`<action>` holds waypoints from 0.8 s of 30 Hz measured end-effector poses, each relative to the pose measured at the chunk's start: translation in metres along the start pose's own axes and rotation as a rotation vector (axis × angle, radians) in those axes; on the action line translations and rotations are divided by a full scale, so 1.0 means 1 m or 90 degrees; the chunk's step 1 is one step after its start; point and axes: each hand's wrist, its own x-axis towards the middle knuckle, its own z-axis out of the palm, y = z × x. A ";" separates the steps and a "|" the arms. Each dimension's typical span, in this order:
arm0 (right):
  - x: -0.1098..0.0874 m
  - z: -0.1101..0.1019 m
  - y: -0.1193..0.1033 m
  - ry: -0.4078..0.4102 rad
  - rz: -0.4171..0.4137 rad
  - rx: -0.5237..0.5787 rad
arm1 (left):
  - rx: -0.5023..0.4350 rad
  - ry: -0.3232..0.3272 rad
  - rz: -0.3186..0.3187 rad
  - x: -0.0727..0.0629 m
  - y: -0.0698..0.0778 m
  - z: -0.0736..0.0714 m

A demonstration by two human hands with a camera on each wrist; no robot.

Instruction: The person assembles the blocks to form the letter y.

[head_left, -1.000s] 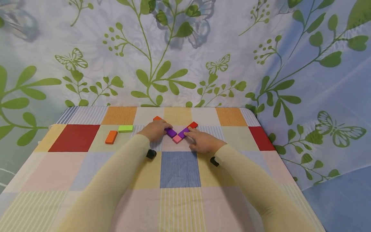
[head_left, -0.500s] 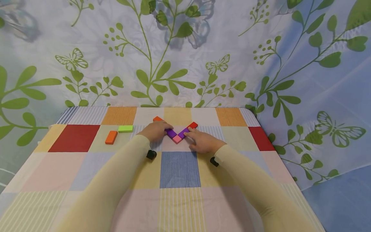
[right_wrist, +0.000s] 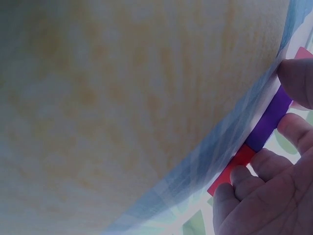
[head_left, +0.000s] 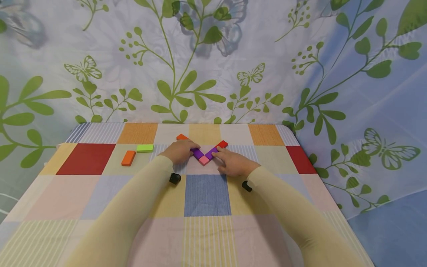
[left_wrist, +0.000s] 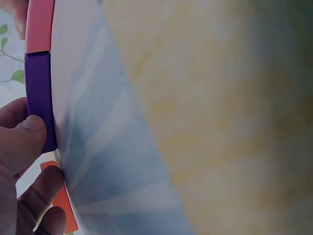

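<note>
Small coloured blocks form a V on the table, with a pink block [head_left: 204, 160] at its near point. My left hand [head_left: 179, 151] pinches the purple block [left_wrist: 39, 88] of the left arm between thumb and index finger. Its other fingers lie by an orange block [left_wrist: 63, 210], whose middle is hidden in the head view. On the right arm, my right hand [head_left: 237, 163] holds a second purple block [right_wrist: 266, 122] between thumb and index finger. The remaining fingers lie along the red block [right_wrist: 234, 164] at that arm's far end.
Left of the V lie a loose orange block [head_left: 128, 158] and a lime green block [head_left: 145, 148]. A patchwork cloth [head_left: 207, 194] covers the table. Behind it hangs a leaf-patterned curtain [head_left: 207, 55], which continues along the right side.
The left purple block has shifted slightly and now lines up with the pink block at the V's point. Both hands have stayed almost in place.
</note>
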 end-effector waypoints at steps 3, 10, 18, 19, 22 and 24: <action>0.000 0.000 0.000 0.000 0.001 0.003 | -0.005 0.002 -0.007 0.000 0.001 0.000; 0.002 0.002 0.002 0.001 0.003 -0.001 | -0.012 0.003 -0.022 0.001 0.001 0.002; 0.003 0.003 0.004 -0.002 0.008 -0.004 | -0.025 0.002 -0.028 0.001 0.002 0.002; 0.003 0.003 0.004 -0.003 0.008 -0.005 | -0.025 0.002 -0.029 0.001 0.002 0.002; 0.003 0.003 0.003 -0.004 0.007 -0.008 | -0.022 0.000 -0.032 0.001 0.002 0.002; 0.003 0.003 0.003 -0.004 0.008 -0.009 | -0.020 -0.005 -0.033 0.001 0.002 0.002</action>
